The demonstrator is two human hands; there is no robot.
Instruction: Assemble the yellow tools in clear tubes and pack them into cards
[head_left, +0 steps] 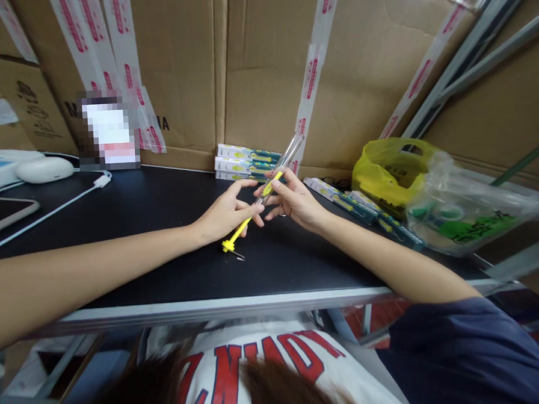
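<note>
Above the middle of the black table, a slim clear tube [290, 151] slants up to the right. A yellow rod [240, 230] sticks out of its lower end, with a yellow crosspiece and a thin metal hook [240, 256] at the bottom. My left hand [229, 215] pinches the rod close to the tube's lower end, thumb in front. Thumb and forefinger of my right hand [299, 200] close on the tube's middle, while its other fingers are loosely curled. Yellow parts show through the tube between my hands. My fingers hide some of it.
Printed narrow boxes [236, 166] are stacked at the back; more boxes [360, 208] lie to the right. Beyond them sit a yellow plastic bag [385, 169] and a clear bag [469, 215]. A phone [6, 214] and white cable [48, 216] lie left. Cardboard [181, 68] walls the back.
</note>
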